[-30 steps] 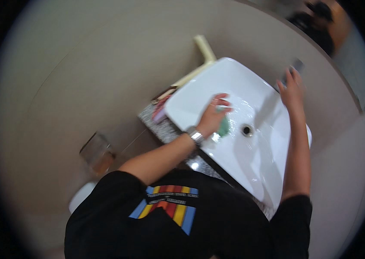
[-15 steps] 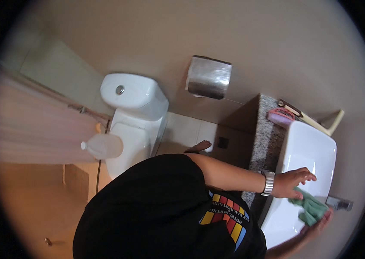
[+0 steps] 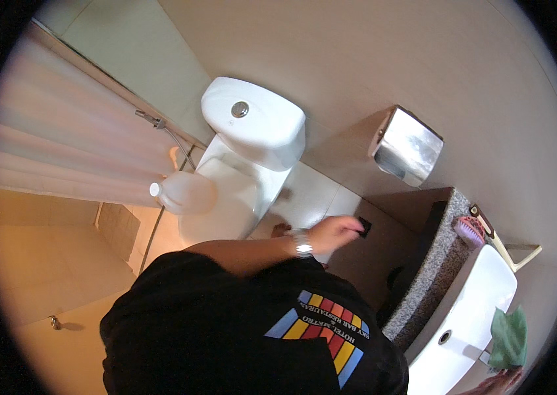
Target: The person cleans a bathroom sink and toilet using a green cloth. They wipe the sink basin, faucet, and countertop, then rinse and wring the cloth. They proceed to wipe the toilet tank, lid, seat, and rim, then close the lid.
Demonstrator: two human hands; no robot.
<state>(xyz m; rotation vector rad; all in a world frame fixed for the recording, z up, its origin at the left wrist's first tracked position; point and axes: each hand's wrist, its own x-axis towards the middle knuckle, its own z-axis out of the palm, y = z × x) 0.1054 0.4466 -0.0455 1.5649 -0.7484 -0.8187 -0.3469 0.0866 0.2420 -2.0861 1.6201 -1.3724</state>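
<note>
My right hand (image 3: 499,383), at the lower right edge, grips the bottom of a green cloth (image 3: 509,336). The cloth hangs over the right side of the white sink (image 3: 461,299), by its faucet (image 3: 484,357). A silver watch (image 3: 302,243) circles my left wrist. My left hand (image 3: 334,235) is over the floor between the toilet and the counter, fingers drawn together and slightly blurred, with nothing visible in them.
A translucent plastic jug (image 3: 189,193) lies on the closed lid of the white toilet (image 3: 252,122). A pink and purple brush (image 3: 469,230) and a cream-handled tool (image 3: 499,247) rest by the sink on the granite counter (image 3: 417,309). A metal paper holder (image 3: 410,148) juts from the wall; a curtain (image 3: 61,131) hangs left.
My left hand has left the cloth and sink and swung left over the floor. My right hand has carried the cloth to the sink's right side. The view has shifted left.
</note>
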